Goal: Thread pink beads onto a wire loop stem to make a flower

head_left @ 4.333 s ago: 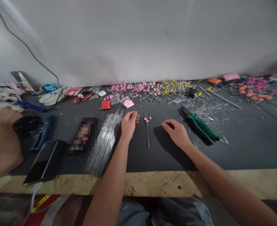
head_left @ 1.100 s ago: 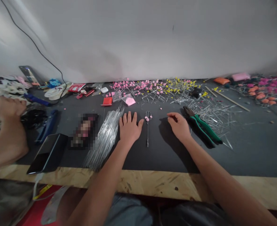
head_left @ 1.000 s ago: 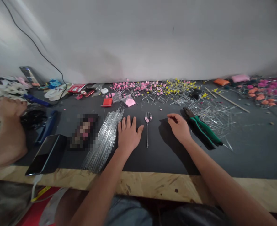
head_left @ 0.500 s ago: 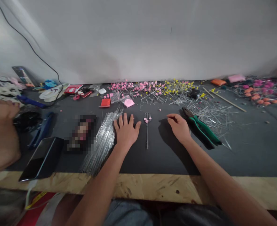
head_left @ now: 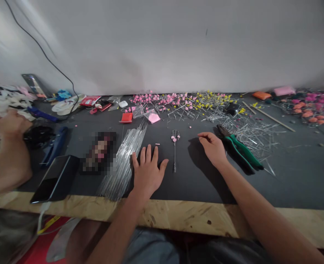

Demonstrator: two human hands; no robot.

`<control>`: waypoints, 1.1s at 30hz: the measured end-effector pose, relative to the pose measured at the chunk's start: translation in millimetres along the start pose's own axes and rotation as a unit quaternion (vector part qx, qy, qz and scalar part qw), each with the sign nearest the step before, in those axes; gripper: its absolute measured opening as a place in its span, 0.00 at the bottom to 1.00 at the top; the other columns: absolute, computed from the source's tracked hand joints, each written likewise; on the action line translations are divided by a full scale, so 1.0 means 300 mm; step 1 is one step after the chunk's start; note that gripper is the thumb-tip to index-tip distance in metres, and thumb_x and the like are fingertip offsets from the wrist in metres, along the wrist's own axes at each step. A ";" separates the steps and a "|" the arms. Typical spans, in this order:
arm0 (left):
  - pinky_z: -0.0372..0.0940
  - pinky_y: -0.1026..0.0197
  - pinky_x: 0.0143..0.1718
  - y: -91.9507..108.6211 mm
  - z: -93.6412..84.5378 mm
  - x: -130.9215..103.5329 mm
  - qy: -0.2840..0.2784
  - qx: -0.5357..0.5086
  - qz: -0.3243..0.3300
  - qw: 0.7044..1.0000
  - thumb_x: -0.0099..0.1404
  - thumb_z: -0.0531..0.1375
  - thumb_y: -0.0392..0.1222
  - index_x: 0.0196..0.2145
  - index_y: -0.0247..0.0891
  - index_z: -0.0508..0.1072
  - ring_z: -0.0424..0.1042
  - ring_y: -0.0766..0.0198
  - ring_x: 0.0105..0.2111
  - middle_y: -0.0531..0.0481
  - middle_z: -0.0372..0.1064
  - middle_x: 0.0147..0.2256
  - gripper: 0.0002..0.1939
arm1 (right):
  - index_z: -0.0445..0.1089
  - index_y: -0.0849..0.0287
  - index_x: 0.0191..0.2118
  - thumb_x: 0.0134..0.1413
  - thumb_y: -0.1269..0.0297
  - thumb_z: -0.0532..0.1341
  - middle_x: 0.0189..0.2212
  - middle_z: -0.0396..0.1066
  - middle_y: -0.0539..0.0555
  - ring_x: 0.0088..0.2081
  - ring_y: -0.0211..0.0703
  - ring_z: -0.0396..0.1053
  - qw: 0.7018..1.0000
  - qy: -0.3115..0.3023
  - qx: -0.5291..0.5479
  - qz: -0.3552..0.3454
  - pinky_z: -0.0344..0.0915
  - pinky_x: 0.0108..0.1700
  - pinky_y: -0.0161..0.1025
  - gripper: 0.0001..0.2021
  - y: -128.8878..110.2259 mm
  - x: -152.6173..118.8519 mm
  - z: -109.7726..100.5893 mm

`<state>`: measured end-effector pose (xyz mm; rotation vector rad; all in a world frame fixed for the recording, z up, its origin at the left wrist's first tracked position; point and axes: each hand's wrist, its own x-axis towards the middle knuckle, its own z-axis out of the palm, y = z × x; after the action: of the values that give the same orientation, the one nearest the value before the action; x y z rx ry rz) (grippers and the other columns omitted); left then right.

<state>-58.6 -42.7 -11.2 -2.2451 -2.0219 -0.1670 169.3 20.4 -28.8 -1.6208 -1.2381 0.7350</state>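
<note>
My left hand (head_left: pixel 149 172) lies flat on the dark tabletop with its fingers spread. Just beyond its fingertips is a tiny pale pink strip (head_left: pixel 157 143). Between my two hands rests a thin twisted-wire stem (head_left: pixel 174 156), its looped top carrying small pink blobs (head_left: pixel 174 138). My right hand (head_left: pixel 213 148) is at the right of the stem, thumb and fingers curled together; whatever they may hold is hidden. Close to its right side lie green-handled pliers (head_left: pixel 240 152). A bundle of straight silver wires (head_left: pixel 123 159) runs along the left of my left hand.
Along the wall are pink-tipped wires (head_left: pixel 162 101), yellow-tipped wires (head_left: pixel 211 101) and loose wire pieces (head_left: pixel 254 134). Pink and red packets (head_left: pixel 126 117) sit in front. A black phone-like box (head_left: pixel 54 179) stands at the left near the wooden edge (head_left: pixel 184 216), beside another person's arm (head_left: pixel 9 157).
My left hand has slid back toward me, uncovering the small pink strip. My right hand keeps its curled pose. The view has shifted slightly.
</note>
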 end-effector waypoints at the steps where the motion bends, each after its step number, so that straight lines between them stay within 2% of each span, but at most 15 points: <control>1: 0.32 0.40 0.59 0.000 0.001 -0.002 -0.001 -0.001 -0.002 1.000 0.65 0.39 0.57 0.58 0.37 0.56 0.46 0.49 0.60 0.41 0.50 0.60 0.31 | 0.72 0.57 0.35 0.46 0.61 0.56 0.22 0.65 0.49 0.22 0.36 0.56 1.000 0.001 -0.002 0.000 0.52 0.25 0.35 0.11 -0.003 -0.002 -0.001; 5: 0.33 0.38 0.58 0.001 0.010 0.017 -0.001 -0.006 -0.014 1.000 0.64 0.38 0.58 0.59 0.37 0.55 0.45 0.49 0.61 0.40 0.49 0.60 0.32 | 0.71 0.57 0.35 0.46 0.61 0.56 0.21 0.63 0.48 0.21 0.36 0.55 1.000 -0.003 0.001 0.006 0.50 0.23 0.34 0.11 -0.009 -0.006 -0.005; 14: 0.33 0.37 0.58 0.003 0.040 0.135 -0.007 -0.021 -0.035 0.999 0.64 0.36 0.59 0.59 0.37 0.54 0.43 0.47 0.61 0.40 0.46 0.61 0.34 | 0.71 0.57 0.35 0.46 0.61 0.55 0.22 0.65 0.49 0.23 0.37 0.57 1.000 -0.003 -0.003 -0.003 0.53 0.25 0.35 0.11 -0.005 -0.002 -0.006; 17: 0.32 0.38 0.58 0.006 0.029 0.114 -0.004 -0.014 -0.025 1.000 0.64 0.36 0.58 0.59 0.36 0.54 0.44 0.48 0.61 0.40 0.46 0.61 0.33 | 0.72 0.57 0.35 0.46 0.61 0.55 0.23 0.66 0.49 0.23 0.38 0.58 1.000 -0.003 -0.004 -0.007 0.53 0.25 0.35 0.11 -0.007 -0.001 -0.007; 26: 0.32 0.40 0.59 0.009 -0.013 -0.031 -0.021 0.009 0.000 1.000 0.65 0.38 0.57 0.60 0.37 0.53 0.43 0.49 0.61 0.41 0.46 0.61 0.32 | 0.71 0.57 0.35 0.47 0.61 0.55 0.23 0.65 0.50 0.23 0.37 0.57 1.000 -0.006 0.006 -0.009 0.53 0.25 0.35 0.12 0.013 0.003 -0.004; 33: 0.33 0.39 0.58 0.012 -0.001 -0.014 -0.014 0.002 -0.020 1.000 0.64 0.38 0.58 0.60 0.36 0.52 0.43 0.49 0.61 0.40 0.46 0.61 0.33 | 0.71 0.57 0.35 0.46 0.60 0.55 0.24 0.67 0.50 0.23 0.38 0.58 1.000 -0.006 0.015 -0.007 0.53 0.25 0.36 0.12 0.008 0.003 -0.005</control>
<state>-55.5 -47.3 -11.6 -2.2176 -2.0809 -0.1358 171.8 20.8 -30.3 -1.5843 -1.2402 0.7515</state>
